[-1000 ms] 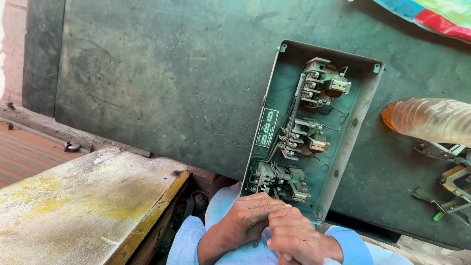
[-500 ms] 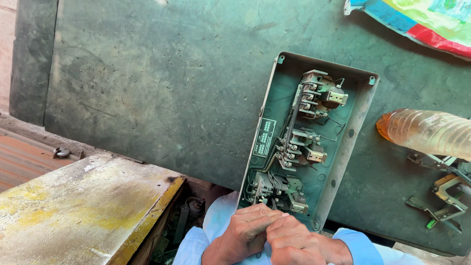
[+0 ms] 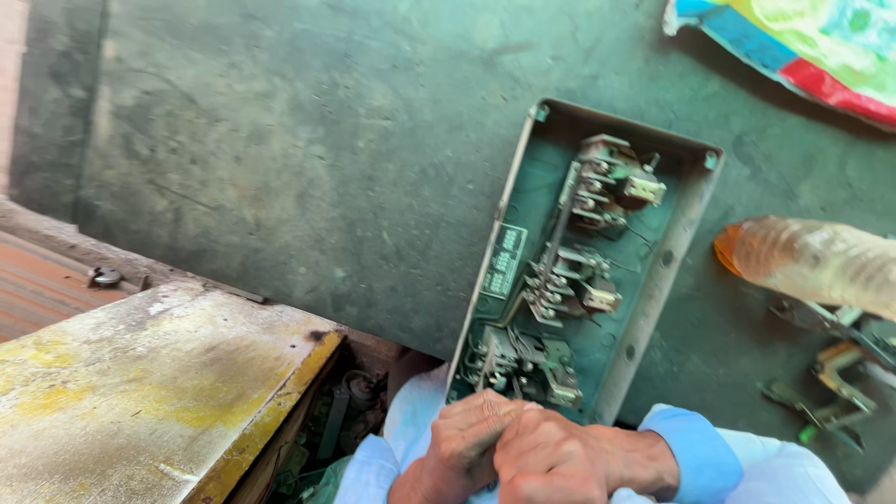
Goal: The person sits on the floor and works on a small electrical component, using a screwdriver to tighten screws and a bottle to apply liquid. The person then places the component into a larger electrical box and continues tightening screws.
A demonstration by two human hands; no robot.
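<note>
Switch box (image 3: 597,271), pale label inside, beside clasped left hand (image 3: 457,448)

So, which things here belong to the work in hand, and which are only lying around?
In hand:
- open green switch box
- left hand and right hand, pressed together at its lower end

Lying about:
- plastic bottle
- hand tools
- yellow-edged metal bench
- colourful sack

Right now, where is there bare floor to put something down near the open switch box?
The dark green floor left of the open green metal switch box is bare. It is crowded to the right: a clear plastic bottle and metal tools. Both hands, left and right, meet below the box.
</note>
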